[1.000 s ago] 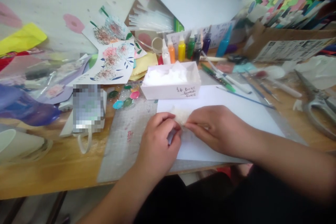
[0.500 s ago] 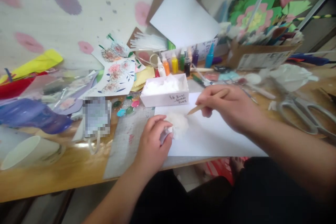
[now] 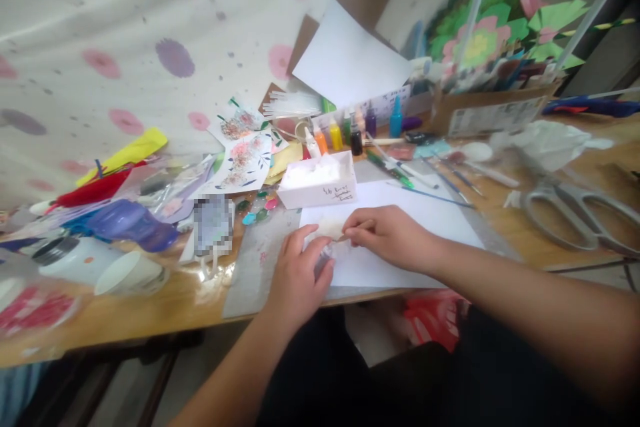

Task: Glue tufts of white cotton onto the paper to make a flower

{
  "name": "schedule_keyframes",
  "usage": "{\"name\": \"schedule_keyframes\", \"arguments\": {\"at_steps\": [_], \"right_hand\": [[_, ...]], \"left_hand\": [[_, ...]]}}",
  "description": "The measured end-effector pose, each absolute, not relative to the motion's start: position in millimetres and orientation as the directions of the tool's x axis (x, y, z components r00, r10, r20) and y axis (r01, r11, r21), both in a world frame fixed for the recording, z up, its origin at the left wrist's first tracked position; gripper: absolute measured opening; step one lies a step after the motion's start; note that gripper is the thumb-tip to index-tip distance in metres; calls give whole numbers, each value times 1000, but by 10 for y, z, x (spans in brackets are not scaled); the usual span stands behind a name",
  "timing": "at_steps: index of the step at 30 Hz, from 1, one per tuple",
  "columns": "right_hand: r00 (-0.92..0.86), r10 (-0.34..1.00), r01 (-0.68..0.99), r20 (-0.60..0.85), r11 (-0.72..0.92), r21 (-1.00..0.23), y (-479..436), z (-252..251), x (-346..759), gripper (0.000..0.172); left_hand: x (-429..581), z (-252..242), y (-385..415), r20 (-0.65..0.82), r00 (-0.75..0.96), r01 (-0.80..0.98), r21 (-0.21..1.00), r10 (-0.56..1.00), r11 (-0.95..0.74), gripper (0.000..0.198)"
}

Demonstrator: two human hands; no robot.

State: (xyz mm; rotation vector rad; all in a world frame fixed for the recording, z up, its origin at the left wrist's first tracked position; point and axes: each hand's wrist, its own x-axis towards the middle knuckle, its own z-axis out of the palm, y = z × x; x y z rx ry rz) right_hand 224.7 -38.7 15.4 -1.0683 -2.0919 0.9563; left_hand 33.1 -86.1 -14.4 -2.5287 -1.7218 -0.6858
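Note:
A tuft of white fluff point(image 3: 331, 227) rests over a white sheet of paper point(image 3: 400, 268). My left hand point(image 3: 301, 273) curls thumb and fingers round its left side, where a small pale, shiny bit shows blurred. In my right hand point(image 3: 375, 232) is a pointed wooden stick point(image 3: 341, 238), gripped between thumb and fingers. The stick's tip meets the near right side of the fluff; whether it goes in, I cannot tell. Just behind stands a white box point(image 3: 315, 196) with handwriting on its side, filled with white fluffy material point(image 3: 317, 170).
Paint bottles point(image 3: 335, 135) line up behind the box. Large scissors point(image 3: 565, 213) and brushes point(image 3: 445, 177) lie right. A paper cup point(image 3: 131, 275), a purple bottle point(image 3: 133, 223) and a blurred-out object point(image 3: 213, 223) sit left. A grey mat point(image 3: 250, 287) lies under the paper.
My right hand has moved left and down, bringing the stick from beside the fluff onto it. My left hand keeps its hold. The view has shifted, showing more of the table's left side.

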Motion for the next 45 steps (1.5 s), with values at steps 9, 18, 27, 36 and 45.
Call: {"name": "schedule_keyframes", "arguments": {"at_steps": [9,18,27,36,45], "right_hand": [[-491,842,550,223,498,-671,-342,130,2152,17],[-460,859,561,225,478,-676,-341,156,1988,17],[-87,965,222,249,262,-939,-294,477,2499,15],[-148,958,335,244,280,-899,-457,591,2720,14],[-110,959,401,260,282,-872,-438,544,2941,18]], "left_hand": [[301,-177,-866,343,287,865,308,894,-396,31],[257,-178,-836,346,266,827,398,900,-397,32],[321,-107,-965,221,364,895,185,905,-406,44],[467,-63,-984,133,507,857,29,851,-515,52],[390,-32,-717,270,538,817,69,799,-573,34]]}}
